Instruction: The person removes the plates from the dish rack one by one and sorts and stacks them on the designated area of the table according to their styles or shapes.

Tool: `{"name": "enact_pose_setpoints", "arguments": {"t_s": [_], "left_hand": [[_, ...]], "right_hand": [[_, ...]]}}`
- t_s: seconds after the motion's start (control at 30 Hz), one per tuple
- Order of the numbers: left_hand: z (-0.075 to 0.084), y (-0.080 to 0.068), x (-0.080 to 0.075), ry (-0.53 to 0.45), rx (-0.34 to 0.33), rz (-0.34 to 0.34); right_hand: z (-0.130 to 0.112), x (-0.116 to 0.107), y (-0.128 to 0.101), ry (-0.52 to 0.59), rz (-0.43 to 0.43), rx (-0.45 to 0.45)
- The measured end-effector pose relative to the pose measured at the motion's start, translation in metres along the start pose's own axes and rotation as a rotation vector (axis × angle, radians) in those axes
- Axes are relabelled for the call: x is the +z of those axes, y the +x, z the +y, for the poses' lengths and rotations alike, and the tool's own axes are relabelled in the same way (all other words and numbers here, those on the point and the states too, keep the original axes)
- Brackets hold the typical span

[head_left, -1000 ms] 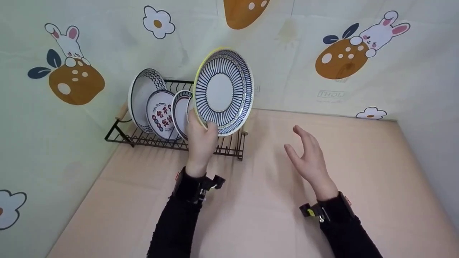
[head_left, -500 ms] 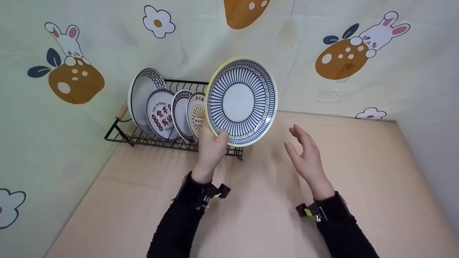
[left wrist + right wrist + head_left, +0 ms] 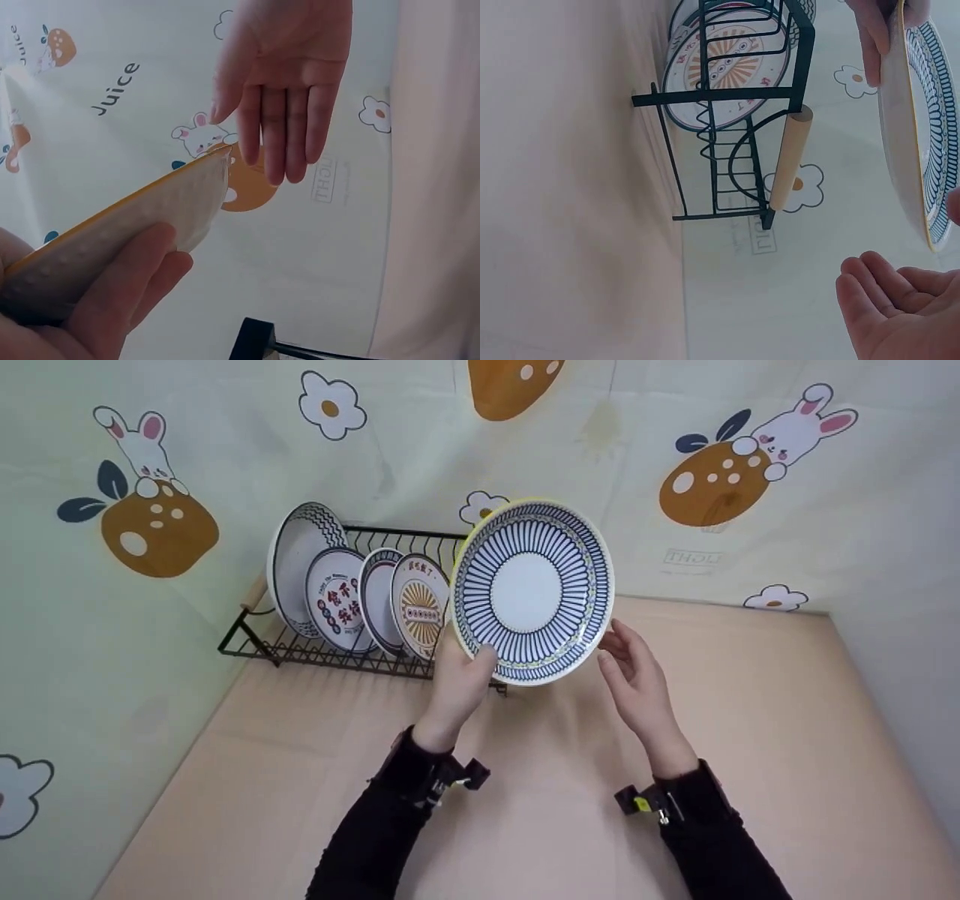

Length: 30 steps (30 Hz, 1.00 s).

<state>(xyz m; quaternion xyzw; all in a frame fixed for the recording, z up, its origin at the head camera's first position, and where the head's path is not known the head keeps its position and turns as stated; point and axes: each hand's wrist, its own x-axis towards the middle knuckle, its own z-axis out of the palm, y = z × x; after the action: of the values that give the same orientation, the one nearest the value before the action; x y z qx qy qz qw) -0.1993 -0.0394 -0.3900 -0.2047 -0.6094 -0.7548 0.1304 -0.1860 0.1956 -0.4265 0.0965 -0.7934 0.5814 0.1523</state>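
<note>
My left hand [image 3: 461, 686] grips the lower left rim of a round plate [image 3: 529, 592], thumb on the front and fingers behind. The plate has a white centre, blue radiating stripes and a yellow edge, and is held up with its face toward me. From the left wrist view, its pale underside [image 3: 135, 225] shows with the fingers spread against it. Right beside the plate's lower right rim is my right hand [image 3: 641, 690], palm turned toward it. In the right wrist view a gap shows between the right fingertips [image 3: 855, 270] and the plate's edge.
A black wire dish rack [image 3: 300, 656] with wooden handles stands at the back left. It holds a large bowl [image 3: 300, 562], a plate with red characters [image 3: 337, 600], a dark-rimmed dish [image 3: 379, 611] and an orange sunburst plate [image 3: 420, 607]. A printed cloth [image 3: 570, 457] hangs behind.
My left hand has carried the striped plate right and down, away from the rack, turning its face more toward me. The sunburst plate has come into view. My right hand has shifted only slightly.
</note>
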Motion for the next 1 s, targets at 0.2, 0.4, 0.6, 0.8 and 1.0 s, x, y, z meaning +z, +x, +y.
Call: {"name": "enact_pose_setpoints", "arguments": {"t_s": [0.2,0.4,0.6,0.8,1.0], "left_hand": [[-0.005,-0.006,0.004,-0.031,-0.024,-0.039],[-0.009,-0.012,0.008,-0.075,-0.075,-0.073],[-0.012,-0.016,0.012,-0.046,-0.076,-0.114],[-0.013,-0.017,0.013,-0.07,-0.145,-0.138],[-0.016,-0.018,0.012,-0.091,-0.159,-0.166]], "right_hand": [[-0.003,0.001,-0.001,0.099,0.012,0.041],[-0.002,0.0,-0.003,0.178,0.03,0.078],[-0.004,-0.002,-0.008,0.2,0.047,0.082],[-0.004,-0.005,-0.012,0.215,0.072,0.058],[-0.003,-0.008,-0.015,0.205,0.101,0.006]]}}
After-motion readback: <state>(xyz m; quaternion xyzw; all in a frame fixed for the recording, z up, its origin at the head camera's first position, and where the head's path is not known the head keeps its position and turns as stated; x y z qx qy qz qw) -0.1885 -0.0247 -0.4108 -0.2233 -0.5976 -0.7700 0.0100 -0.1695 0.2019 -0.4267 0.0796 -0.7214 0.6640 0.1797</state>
